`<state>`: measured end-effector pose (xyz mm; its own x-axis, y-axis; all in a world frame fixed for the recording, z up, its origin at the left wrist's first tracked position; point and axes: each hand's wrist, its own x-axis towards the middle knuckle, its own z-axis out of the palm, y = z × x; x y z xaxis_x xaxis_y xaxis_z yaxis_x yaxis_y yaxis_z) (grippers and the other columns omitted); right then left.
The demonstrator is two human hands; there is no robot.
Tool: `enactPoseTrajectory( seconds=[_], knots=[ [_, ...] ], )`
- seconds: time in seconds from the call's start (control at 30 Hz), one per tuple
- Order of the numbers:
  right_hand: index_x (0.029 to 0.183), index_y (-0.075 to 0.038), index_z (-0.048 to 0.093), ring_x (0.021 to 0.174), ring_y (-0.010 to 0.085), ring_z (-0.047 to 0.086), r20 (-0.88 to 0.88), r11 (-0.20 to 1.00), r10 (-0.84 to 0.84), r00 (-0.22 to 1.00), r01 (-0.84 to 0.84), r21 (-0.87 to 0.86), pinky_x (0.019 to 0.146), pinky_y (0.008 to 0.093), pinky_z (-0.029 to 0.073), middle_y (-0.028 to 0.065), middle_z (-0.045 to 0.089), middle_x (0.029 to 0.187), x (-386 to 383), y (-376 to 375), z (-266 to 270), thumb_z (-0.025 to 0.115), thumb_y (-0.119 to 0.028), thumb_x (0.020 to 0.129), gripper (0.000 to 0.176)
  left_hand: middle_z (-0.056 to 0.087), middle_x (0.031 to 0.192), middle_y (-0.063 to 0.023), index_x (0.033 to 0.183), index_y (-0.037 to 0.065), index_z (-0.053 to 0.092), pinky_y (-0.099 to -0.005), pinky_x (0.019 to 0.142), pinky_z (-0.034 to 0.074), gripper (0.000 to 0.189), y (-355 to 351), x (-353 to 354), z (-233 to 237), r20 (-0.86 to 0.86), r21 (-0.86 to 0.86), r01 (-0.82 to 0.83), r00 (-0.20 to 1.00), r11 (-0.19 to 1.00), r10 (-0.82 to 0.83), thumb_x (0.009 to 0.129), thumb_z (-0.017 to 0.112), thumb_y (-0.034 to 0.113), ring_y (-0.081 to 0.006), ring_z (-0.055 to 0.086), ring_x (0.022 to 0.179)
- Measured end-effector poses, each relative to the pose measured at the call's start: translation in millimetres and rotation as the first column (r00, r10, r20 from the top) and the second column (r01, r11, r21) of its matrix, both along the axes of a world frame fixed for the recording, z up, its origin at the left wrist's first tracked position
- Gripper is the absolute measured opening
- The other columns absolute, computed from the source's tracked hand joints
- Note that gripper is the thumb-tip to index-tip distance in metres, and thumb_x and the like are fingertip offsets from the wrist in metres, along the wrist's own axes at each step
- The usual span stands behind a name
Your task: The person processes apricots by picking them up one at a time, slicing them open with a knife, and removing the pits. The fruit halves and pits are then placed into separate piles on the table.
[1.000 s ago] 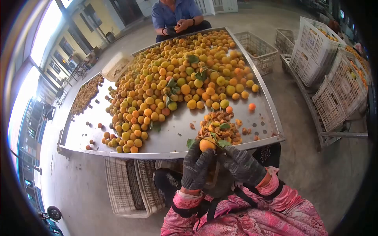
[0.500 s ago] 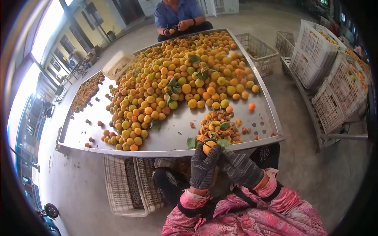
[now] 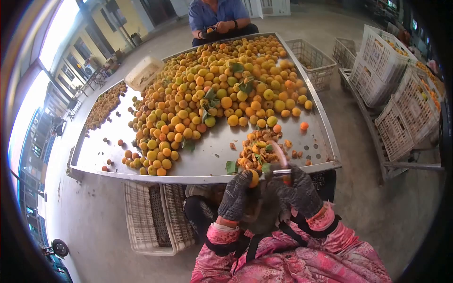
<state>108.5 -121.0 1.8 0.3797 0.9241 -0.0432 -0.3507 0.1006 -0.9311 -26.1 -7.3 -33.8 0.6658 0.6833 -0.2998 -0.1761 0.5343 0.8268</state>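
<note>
Filling the middle of the view, the counter (image 3: 203,160) lay mostly hidden under a heap (image 3: 198,89) of round fruit. Beyond it sat a person (image 3: 217,14), cut off by the top edge. A crate (image 3: 177,221) showed below, partly covered by the counter. The right hand (image 3: 299,193) had its fingers closed on a tool (image 3: 282,171), whose grip end was hidden and pale curved part blurred. The left hand (image 3: 234,195) had its fingers clamped on one fruit (image 3: 254,179), partly covered, at the counter's near edge. A dark blur between the hands was unclear.
</note>
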Motion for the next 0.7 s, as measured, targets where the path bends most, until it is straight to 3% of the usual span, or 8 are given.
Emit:
enactPoseTrajectory(
  seconds=[0.1, 0.17, 0.23, 0.37, 0.47, 0.57, 0.63, 0.7],
  knots=[
    [0.115, -0.004, 0.051, 0.097, 0.0142, 0.055, 0.453, 0.991, 0.122, 0.883, -0.131, -0.01, 0.084, 0.0288, 0.046, 0.0055, 0.058, 0.105, 4, 13, -2, 0.07, -0.01, 0.074, 0.046, 0.059, 0.092, -0.0063, 0.102, 0.001, 0.057, -0.0287, 0.073, 0.046, 0.03, -2, -2, -7, 0.007, 0.004, 0.123, 0.992, 0.992, -0.123, 0.091, 0.05, 0.028, -0.013, 0.055, 0.085],
    [0.115, -0.005, 0.051, 0.101, 0.0212, 0.055, 0.512, 0.986, 0.155, 0.845, -0.161, -0.032, 0.087, 0.0341, 0.045, 0.0105, 0.056, 0.108, 6, 20, -24, 0.075, -0.016, 0.069, 0.053, 0.059, 0.095, -0.0075, 0.104, 0.001, 0.057, -0.0304, 0.077, 0.046, 0.029, -6, -4, -20, 0.038, 0.038, 0.157, 0.987, 0.987, -0.159, 0.091, 0.049, 0.026, -0.0143, 0.055, 0.089],
    [0.116, -0.003, 0.048, 0.1, 0.027, 0.055, 0.718, 0.985, 0.168, 0.675, -0.089, -0.147, 0.086, 0.0364, 0.044, 0.015, 0.055, 0.107, 5, 24, -33, 0.079, -0.024, 0.062, 0.066, 0.06, 0.097, -0.0087, 0.102, 0.001, 0.059, -0.0287, 0.077, 0.046, 0.035, -13, -5, -29, -0.14, 0.453, 0.023, 0.989, 0.891, 0.046, 0.092, 0.045, 0.032, -0.016, 0.057, 0.083],
    [0.116, -0.001, 0.047, 0.097, 0.0309, 0.056, 0.691, 0.998, 0.049, 0.721, -0.054, -0.015, 0.084, 0.0373, 0.044, 0.0171, 0.055, 0.105, -7, 28, -64, 0.081, -0.03, 0.059, 0.072, 0.06, 0.097, -0.0086, 0.103, 0.001, 0.058, -0.0295, 0.077, 0.048, 0.033, -23, 0, -32, -0.2, 0.446, -0.07, 0.964, 0.893, 0.175, 0.092, 0.044, 0.03, -0.0169, 0.058, 0.085],
    [0.115, 0.0, 0.047, 0.091, 0.0267, 0.058, 0.741, 0.974, -0.215, 0.636, 0.08, 0.213, 0.081, 0.0356, 0.046, 0.0145, 0.056, 0.102, -24, 27, -57, 0.079, -0.026, 0.062, 0.067, 0.06, 0.096, -0.0089, 0.104, 0.002, 0.057, -0.0308, 0.075, 0.05, 0.035, -26, 2, -39, -0.025, 0.041, -0.214, 0.976, 0.976, 0.215, 0.091, 0.046, 0.033, -0.0195, 0.059, 0.085],
    [0.113, -0.001, 0.048, 0.085, 0.0217, 0.059, 0.612, 0.964, -0.233, 0.756, 0.096, 0.247, 0.075, 0.0329, 0.049, 0.011, 0.058, 0.099, -33, 28, -60, 0.076, -0.016, 0.067, 0.056, 0.06, 0.094, -0.0093, 0.105, 0.003, 0.055, -0.0318, 0.073, 0.051, 0.041, -21, 4, -30, 0.027, -0.303, -0.424, 0.891, 0.853, 0.452, 0.088, 0.049, 0.039, -0.0215, 0.06, 0.084],
    [0.113, -0.003, 0.048, 0.083, 0.0179, 0.06, -0.053, 0.985, -0.102, 0.993, 0.108, 0.132, 0.07, 0.0299, 0.051, 0.0087, 0.059, 0.098, -35, 27, -68, 0.069, -0.004, 0.072, 0.046, 0.057, 0.089, -0.0076, 0.1, 0.002, 0.054, -0.027, 0.073, 0.047, 0.036, -19, -3, -15, 0.149, -0.511, -0.296, 0.894, 0.807, 0.422, 0.088, 0.051, 0.035, -0.0174, 0.055, 0.081],
    [0.115, -0.002, 0.048, 0.081, 0.0185, 0.06, -0.234, 0.996, -0.027, 0.972, 0.045, 0.072, 0.067, 0.0287, 0.052, 0.0096, 0.059, 0.097, -34, 28, -66, 0.064, 0.002, 0.074, 0.044, 0.057, 0.088, -0.0089, 0.1, 0.001, 0.053, -0.0293, 0.071, 0.049, 0.036, -17, -6, -12, 0.142, -0.511, -0.33, 0.878, 0.794, 0.457, 0.087, 0.052, 0.035, -0.0184, 0.055, 0.078]
  ],
)
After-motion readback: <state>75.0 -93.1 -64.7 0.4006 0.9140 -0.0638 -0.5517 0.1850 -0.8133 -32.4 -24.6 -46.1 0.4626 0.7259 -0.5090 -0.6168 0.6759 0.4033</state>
